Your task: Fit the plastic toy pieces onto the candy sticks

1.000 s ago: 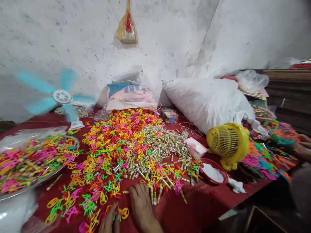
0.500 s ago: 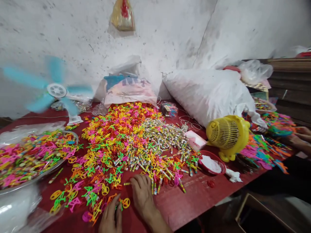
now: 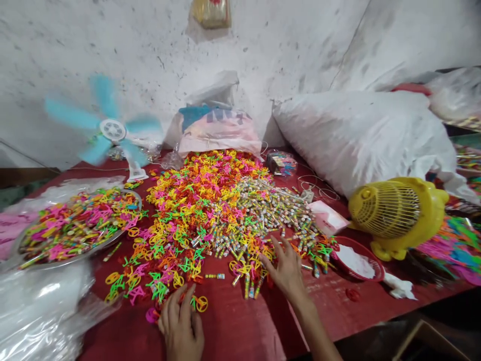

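My left hand (image 3: 181, 321) rests at the near edge of a heap of small bright plastic pieces (image 3: 169, 235), fingers stretched out and touching a few of them. A yellow ring-shaped piece (image 3: 202, 303) lies just right of its fingertips, and a pink round piece (image 3: 152, 315) lies to its left. My right hand (image 3: 287, 271) reaches over the front right side of the heap, fingers spread, with nothing visible in its grasp. Under and around it lie short printed tubes (image 3: 270, 205). One loose tube (image 3: 214, 276) lies on the red table between my hands.
A metal tray (image 3: 130, 220) of mixed pieces stands left, near clear plastic bags (image 3: 48, 301). A blue-bladed fan (image 3: 112, 130) spins behind it. At right are a yellow fan (image 3: 394, 210), a red basket (image 3: 379, 273) and a large white sack (image 3: 361, 135).
My right hand has moved right and forward, from beside the loose tube to the tubes, its fingers spreading. My left hand has reached slightly forward. The view has shifted left.
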`<state>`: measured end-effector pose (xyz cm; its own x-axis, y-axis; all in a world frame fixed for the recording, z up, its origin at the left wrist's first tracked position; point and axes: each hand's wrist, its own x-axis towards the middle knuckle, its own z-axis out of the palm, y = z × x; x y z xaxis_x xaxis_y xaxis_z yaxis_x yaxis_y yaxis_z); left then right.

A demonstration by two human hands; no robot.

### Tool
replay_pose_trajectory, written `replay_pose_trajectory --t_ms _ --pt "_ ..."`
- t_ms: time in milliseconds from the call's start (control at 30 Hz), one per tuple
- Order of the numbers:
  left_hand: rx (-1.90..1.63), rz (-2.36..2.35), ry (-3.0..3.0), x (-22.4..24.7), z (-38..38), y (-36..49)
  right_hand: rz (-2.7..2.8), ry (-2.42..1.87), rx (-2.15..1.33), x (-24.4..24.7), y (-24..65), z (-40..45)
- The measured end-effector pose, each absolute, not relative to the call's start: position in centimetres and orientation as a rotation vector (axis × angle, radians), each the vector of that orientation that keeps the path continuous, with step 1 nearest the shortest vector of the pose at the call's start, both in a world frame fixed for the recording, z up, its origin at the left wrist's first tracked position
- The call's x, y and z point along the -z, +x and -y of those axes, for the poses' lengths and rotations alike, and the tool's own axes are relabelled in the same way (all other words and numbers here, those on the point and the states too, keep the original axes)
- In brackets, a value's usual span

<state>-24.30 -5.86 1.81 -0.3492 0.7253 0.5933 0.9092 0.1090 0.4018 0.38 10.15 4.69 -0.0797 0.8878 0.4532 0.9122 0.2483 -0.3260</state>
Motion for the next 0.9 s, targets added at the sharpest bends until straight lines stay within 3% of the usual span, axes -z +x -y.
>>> replay_pose_trajectory --t_ms 200,400,900 --pt "0.968 2.194 -2.111 -5.1 0.3 -18.3 1.773 -1.537 0.078 -3.2 2.5 -8.9" --pt "0.835 2.245 -2.45 -4.6 -4.9 -14.8 1.787 -1.576 0.055 -0.4 4.1 -8.2" --pt "1.273 2.287 -2.293 -4.8 -1.9 -13.8 1.908 -1.063 -0.104 -2.6 -0.8 -4.8"
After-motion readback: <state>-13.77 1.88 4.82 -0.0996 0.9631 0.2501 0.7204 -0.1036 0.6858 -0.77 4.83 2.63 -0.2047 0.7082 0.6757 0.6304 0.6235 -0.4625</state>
